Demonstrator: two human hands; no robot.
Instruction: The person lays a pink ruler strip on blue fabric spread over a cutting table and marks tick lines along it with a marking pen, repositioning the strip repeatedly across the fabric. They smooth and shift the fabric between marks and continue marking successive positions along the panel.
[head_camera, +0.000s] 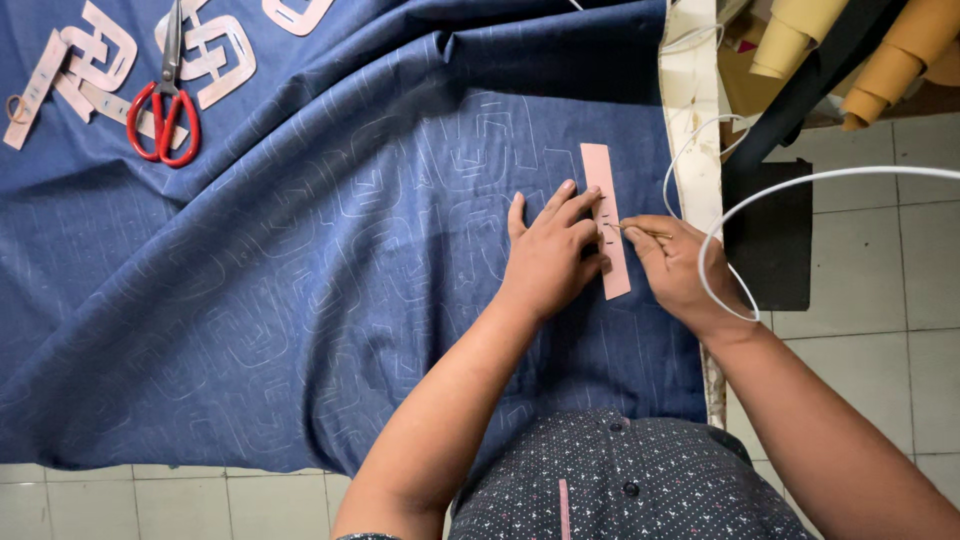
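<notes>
One blue cloth (300, 250) covers the table; on it lie one pair of red scissors (165, 105), one pink strip template (607, 215), and several cutout templates (100, 60) at its top-left corner.

Fabric (300, 260): spread over the table, covering most of the view; its right edge stops just short of the table edge (692, 120).
Strip template (607, 220): lies on the fabric near its right edge, long axis running away from the person.
Left hand (550, 262): flat on the fabric, fingers touching the left side of the strip template.
Right hand (680, 270): just right of the strip template, holding a thin marking tool (640, 232) whose tip meets the strip.
Scissors (165, 105): on the fabric, far upper left, well apart from the hands.
Cut-out templates (95, 65): clustered around and under the scissors.
Rolls (860, 45): upper right, beyond the table, above the floor (880, 300).
Cable (800, 185): loops right of the table, over the right wrist.
</notes>
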